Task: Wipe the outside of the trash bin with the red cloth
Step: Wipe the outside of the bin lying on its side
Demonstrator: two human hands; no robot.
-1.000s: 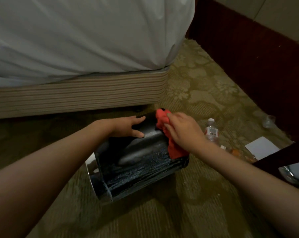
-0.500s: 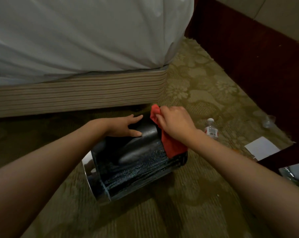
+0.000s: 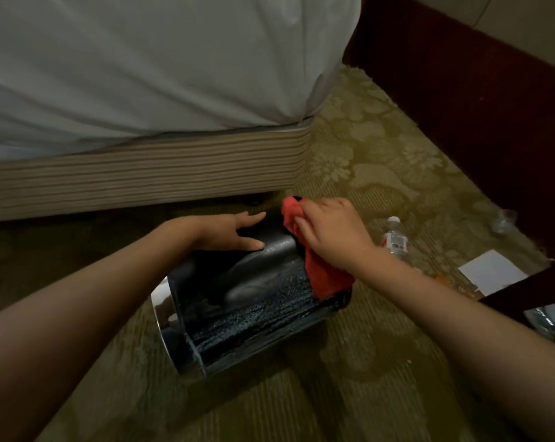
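One trash bin (image 3: pixel 253 314), sideways on carpet (image 3: pixel 381 378) at 6 o'clock. Left hand (image 3: pixel 234 232) flat on it, fingers straight, bracing. Right hand (image 3: pixel 330 237) grips red cloth (image 3: pixel 324 275) at bin's 1 o'clock end. Mid-wipe, I reckon; next, drag toward 7 o'clock.

Cylindrical trash bin (image 3: pixel 253 301): glossy black body is showing pale speckled streaks along its lower flank; a mirror-chrome band is ringing its near end.
Crumpled red cloth (image 3: pixel 320 275): is showing plain red, unpatterned.
Woven carpet (image 3: pixel 381 161): olive-green ground is carrying paler floral damask toward its far right corner, fine ribbed lines toward its near edge.
Draped bed sheet (image 3: pixel 142 59): is showing plain white.
Upholstered bed base (image 3: pixel 142 177): beige and brown horizontal stripes are running along it.
Wooden wall panel (image 3: pixel 493 106): is showing dark reddish-brown.
Clear plastic bottle (image 3: pixel 395 239): is wearing a white cap, white-and-red label.
Flat paper sheet (image 3: pixel 490 271): is showing plain white.
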